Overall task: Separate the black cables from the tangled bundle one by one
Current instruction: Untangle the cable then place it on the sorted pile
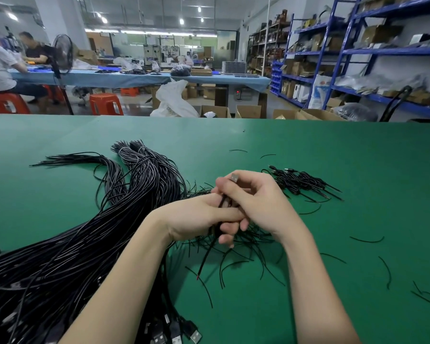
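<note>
A green-covered surface (308, 150) carries everything. A thick bundle of long black cables (90, 234) sprawls across its left half, fanning out towards the far side, with USB plugs (174, 333) lying at the near edge. A smaller heap of short black cables (305, 182) lies to the right of centre. Loose black wire offcuts (385, 269) are scattered over the right side, and more thin strands (238, 256) lie tangled near the middle

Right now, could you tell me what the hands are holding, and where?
Both the left hand and right hand grip one black cable near its metal plug.
</note>
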The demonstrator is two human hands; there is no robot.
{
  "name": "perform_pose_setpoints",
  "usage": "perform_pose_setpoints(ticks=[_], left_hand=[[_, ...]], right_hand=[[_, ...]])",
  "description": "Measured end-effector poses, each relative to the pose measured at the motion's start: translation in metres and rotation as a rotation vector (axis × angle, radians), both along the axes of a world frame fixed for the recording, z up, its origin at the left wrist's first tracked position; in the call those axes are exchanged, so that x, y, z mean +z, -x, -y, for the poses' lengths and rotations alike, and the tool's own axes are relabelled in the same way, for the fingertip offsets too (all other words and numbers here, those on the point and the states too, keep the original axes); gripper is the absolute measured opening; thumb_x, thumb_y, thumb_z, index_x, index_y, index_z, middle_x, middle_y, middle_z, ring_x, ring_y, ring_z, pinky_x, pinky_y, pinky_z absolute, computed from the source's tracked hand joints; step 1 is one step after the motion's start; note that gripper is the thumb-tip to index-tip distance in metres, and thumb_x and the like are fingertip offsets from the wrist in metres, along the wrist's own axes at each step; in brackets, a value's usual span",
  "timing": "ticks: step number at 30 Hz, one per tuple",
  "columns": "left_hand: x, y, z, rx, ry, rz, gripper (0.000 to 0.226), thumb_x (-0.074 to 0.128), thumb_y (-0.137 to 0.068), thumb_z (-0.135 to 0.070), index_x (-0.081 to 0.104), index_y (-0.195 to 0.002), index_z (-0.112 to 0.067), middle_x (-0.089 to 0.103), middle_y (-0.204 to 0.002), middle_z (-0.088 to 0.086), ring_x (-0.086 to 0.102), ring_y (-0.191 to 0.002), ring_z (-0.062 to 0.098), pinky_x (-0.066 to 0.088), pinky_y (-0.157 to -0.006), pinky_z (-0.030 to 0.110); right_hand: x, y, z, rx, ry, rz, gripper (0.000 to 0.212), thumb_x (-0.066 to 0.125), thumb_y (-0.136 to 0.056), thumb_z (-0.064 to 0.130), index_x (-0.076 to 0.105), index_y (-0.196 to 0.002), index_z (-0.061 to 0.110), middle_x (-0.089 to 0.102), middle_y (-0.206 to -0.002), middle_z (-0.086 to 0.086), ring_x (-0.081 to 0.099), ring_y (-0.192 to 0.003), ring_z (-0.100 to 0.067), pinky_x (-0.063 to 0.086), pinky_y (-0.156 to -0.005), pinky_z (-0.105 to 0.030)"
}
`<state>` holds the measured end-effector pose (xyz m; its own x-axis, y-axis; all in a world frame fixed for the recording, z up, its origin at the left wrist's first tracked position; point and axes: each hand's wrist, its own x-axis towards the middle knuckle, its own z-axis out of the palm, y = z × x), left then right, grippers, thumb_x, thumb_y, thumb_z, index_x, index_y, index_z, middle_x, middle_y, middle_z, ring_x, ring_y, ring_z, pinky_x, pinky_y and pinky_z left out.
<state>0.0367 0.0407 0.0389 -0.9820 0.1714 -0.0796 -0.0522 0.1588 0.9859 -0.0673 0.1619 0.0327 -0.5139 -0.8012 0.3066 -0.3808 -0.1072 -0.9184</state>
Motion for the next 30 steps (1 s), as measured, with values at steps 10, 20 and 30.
perform_pose_setpoints(ticks=[10, 20, 30], left_hand=[[-0.007, 0.006, 0.007, 0.102, 0.027, -0.036, 0.028, 0.045, -0.107, -0.018, 0.059, -0.087, -0.004, 0.051, -0.061, 0.001, 0.066, -0.072, 0.020, 0.052, -0.080, 0.025], [-0.013, 0.018, 0.003, 0.395, 0.323, -0.212, 0.025, 0.053, -0.104, -0.020, 0.065, -0.082, -0.015, 0.061, -0.066, 0.004, 0.057, -0.065, 0.010, 0.044, -0.066, 0.018], [-0.025, 0.021, 0.010, 0.493, 0.175, -0.236, 0.026, 0.051, -0.105, -0.028, 0.063, -0.087, -0.015, 0.058, -0.069, -0.007, 0.051, -0.061, 0.006, 0.042, -0.063, 0.018]], right_hand=[[-0.025, 0.002, 0.010, -0.136, 0.117, 0.201, 0.047, 0.059, -0.102, 0.044, 0.047, -0.075, 0.006, 0.045, -0.043, -0.006, 0.062, -0.036, -0.026, 0.038, -0.033, -0.019], [-0.038, 0.014, 0.020, -0.409, 0.193, 0.367, 0.045, 0.064, -0.096, 0.047, 0.053, -0.061, 0.023, 0.050, -0.057, 0.004, 0.050, -0.053, -0.016, 0.045, -0.058, -0.035], [-0.033, 0.016, -0.003, -0.083, 0.065, 0.558, 0.033, 0.077, -0.088, 0.025, 0.061, -0.110, 0.007, 0.076, -0.084, -0.001, 0.074, -0.072, -0.020, 0.058, -0.068, -0.026]])
